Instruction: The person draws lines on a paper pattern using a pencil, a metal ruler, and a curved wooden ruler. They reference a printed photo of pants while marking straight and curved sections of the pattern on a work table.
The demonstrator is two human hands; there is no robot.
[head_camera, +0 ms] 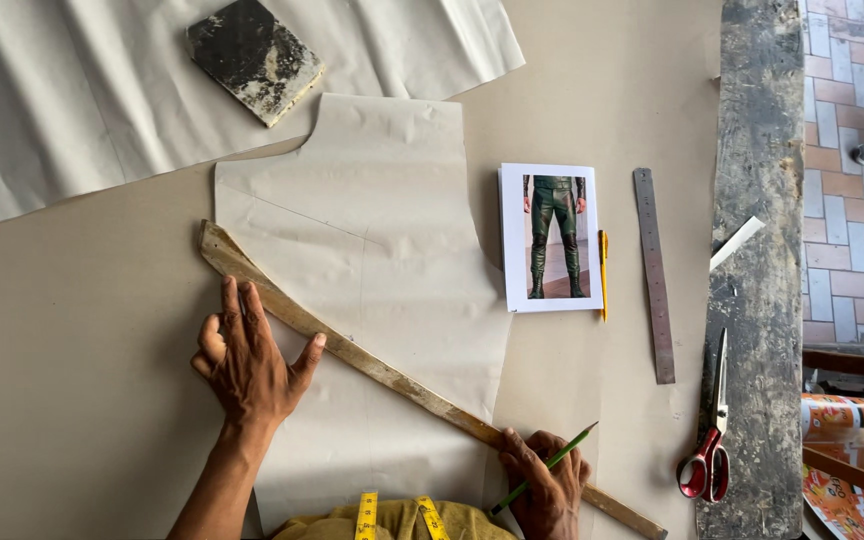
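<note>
Your left hand (249, 365) lies flat, fingers spread, pressing the long worn wooden straightedge (402, 385) onto the cream cut paper pattern piece (372, 230). Your right hand (545, 487), at 5 o'clock from it, is closed around a green pencil (552, 462), tip at the straightedge. At 1 o'clock: printed photo card (550, 238), steel ruler (654, 275). Red-handled scissors (709, 440) at 3 o'clock.

Orange printed packages (857, 470) at lower right edge
</note>
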